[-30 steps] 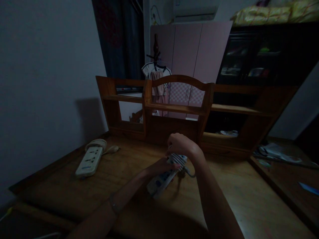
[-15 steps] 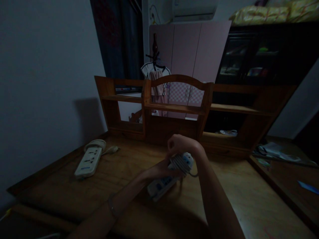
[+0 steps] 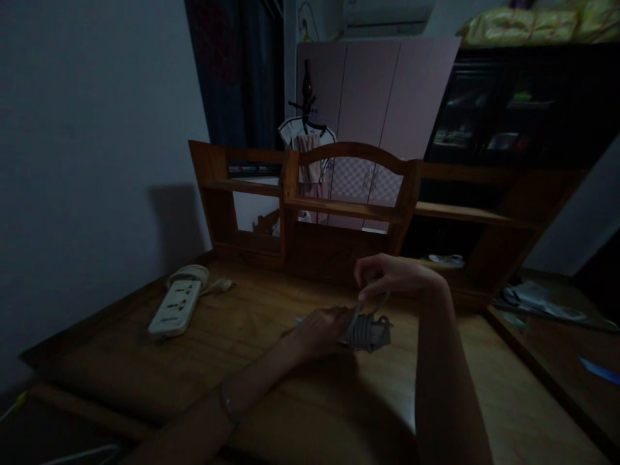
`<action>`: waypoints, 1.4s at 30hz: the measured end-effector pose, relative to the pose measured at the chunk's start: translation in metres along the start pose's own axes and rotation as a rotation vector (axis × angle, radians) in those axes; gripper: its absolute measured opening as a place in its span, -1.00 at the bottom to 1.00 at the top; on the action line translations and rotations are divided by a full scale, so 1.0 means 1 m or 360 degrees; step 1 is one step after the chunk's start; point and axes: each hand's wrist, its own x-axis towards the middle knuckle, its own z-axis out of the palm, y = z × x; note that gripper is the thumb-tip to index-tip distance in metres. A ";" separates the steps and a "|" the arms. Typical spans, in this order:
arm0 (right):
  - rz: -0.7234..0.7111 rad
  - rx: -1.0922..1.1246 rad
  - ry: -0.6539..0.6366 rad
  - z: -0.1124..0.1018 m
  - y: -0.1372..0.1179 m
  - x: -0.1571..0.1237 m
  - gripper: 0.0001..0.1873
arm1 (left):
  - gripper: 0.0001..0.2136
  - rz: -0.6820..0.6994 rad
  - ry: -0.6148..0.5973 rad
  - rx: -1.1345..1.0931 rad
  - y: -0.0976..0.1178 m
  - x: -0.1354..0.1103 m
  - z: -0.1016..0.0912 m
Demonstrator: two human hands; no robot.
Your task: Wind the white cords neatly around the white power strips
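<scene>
My left hand [image 3: 323, 332] is closed around a power strip, most of which its palm and fingers hide. Grey cord [image 3: 362, 332] is wound in several turns about the strip's right end [image 3: 382, 334]. Above that end, my right hand [image 3: 390, 276] pinches a loop of the cord [image 3: 359, 311] between thumb and fingers, pulled up from the coil. To the left, a second white power strip [image 3: 175, 309] lies on the desk with its own cord [image 3: 190, 276] coiled at the far end and its plug [image 3: 223, 285] beside it.
A wooden shelf unit [image 3: 346, 208] stands along the back of the wooden desk [image 3: 242, 323]. A wall [image 3: 97, 161] borders the left side. At the right, beyond a raised edge [image 3: 527, 361], lie plastic bags [image 3: 537, 298] and a blue strip [image 3: 599, 371].
The held power strip has been turned over, so its sockets no longer show. My right hand has moved right and now draws up a loop of cord.
</scene>
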 end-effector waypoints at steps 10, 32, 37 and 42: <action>-0.0122 -0.0107 0.0071 0.005 -0.012 0.003 -0.60 | -0.66 -0.0084 -0.0034 0.0077 -0.003 -0.002 -0.001; 0.0027 -0.0017 0.0104 -0.003 0.007 0.004 -0.57 | -0.69 0.0120 0.0587 0.0700 0.003 -0.006 -0.006; -0.0025 0.0230 0.0036 0.001 0.009 0.009 -0.58 | -0.54 0.0110 0.0878 0.0570 0.011 -0.013 -0.010; -0.0037 0.0197 -0.0018 0.006 0.009 0.018 -0.57 | -0.46 0.0148 0.0952 0.0459 0.014 -0.014 -0.011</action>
